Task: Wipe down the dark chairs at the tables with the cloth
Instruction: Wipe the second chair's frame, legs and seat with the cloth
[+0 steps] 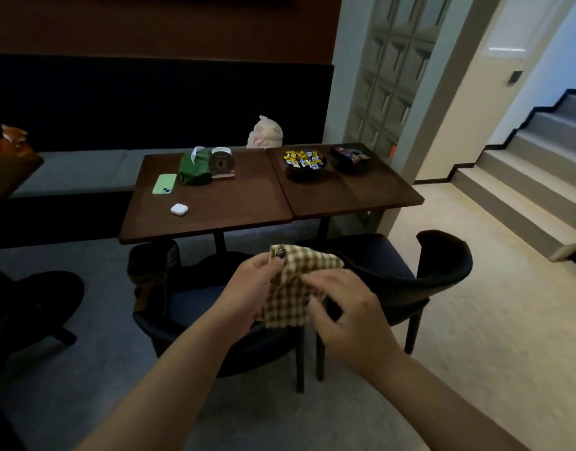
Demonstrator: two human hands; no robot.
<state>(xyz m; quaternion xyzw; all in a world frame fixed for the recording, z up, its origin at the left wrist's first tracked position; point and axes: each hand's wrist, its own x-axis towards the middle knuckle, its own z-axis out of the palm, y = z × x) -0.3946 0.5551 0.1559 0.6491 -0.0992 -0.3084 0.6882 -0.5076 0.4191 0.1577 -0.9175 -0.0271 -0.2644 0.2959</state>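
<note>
Wiping is not showing yet, as far as I can tell. I am holding the checked cloth (291, 288) up in the air with both hands, above the two dark chairs, and it is not touching either chair. My left hand (247, 288) is curling round the cloth and pinching its top with the thumb. My right hand (342, 310) is bending its fingers and pinching the cloth's other side. I think I am folding or bunching it to get it ready.

Both chairs are standing just beside the near edges of the two brown tables. The left chair (195, 320) is right under my hands, and the right chair (410, 275) is next to it, by the stairs (524, 177). I cannot tell if either one is clean. Another dark chair (42, 297) is peeking in at the far left, so I am thinking all of them are left to do.

On the left table (215, 203) a green phone (164, 183), a white earbud case (179, 209) and a green pouch (193, 169) are lying. On the right table (351, 193) two bowls of sweets (304, 161) are sitting near the far edge. Something patterned (153, 275) is hanging over the left chair's arm, and it may be getting in the way of my wiping there.
</note>
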